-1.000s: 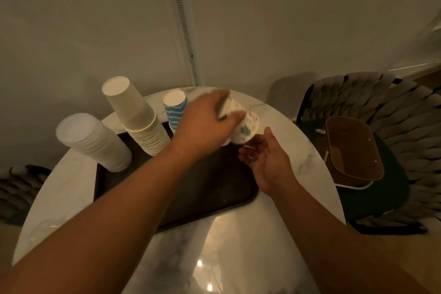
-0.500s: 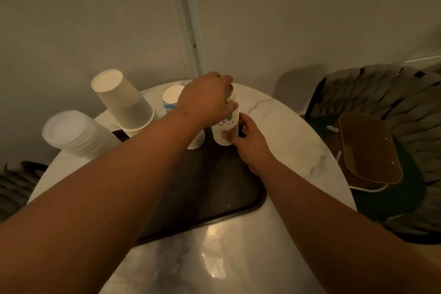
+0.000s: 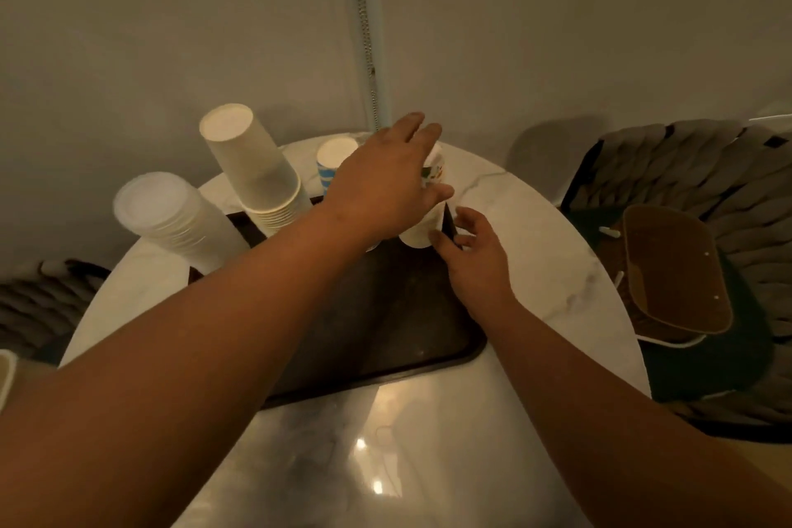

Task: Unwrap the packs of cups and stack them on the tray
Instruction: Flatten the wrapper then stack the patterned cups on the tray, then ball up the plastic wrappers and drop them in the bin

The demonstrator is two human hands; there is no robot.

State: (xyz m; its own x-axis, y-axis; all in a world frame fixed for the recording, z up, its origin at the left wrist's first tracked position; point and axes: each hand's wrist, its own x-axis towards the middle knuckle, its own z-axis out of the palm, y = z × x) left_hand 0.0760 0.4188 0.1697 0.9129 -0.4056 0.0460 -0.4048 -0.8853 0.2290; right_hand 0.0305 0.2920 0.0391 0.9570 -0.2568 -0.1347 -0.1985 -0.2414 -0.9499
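Note:
A stack of printed paper cups (image 3: 430, 206) stands upside down at the far right corner of the dark tray (image 3: 385, 334). My left hand (image 3: 385, 184) hovers over its top with fingers stretched out, palm covering most of it. Beside the stack's base, my right hand (image 3: 475, 257) has relaxed fingers at or just touching the rim. Along the tray's back stand a blue-striped cup stack (image 3: 332, 161) and a taller plain white cup stack (image 3: 253, 171) that leans left. A stack of clear plastic cups (image 3: 171, 219) stands at the tray's left end.
The tray lies on a round marble table (image 3: 548, 253) against a wall. A woven chair (image 3: 707, 184) on the right holds a brown cardboard piece (image 3: 673, 270). A bead chain (image 3: 364, 21) hangs down the wall behind the table.
The printed stack went from tilted in my left hand to standing on the tray. My left fingers have since straightened off it, and my right hand moved in to its base.

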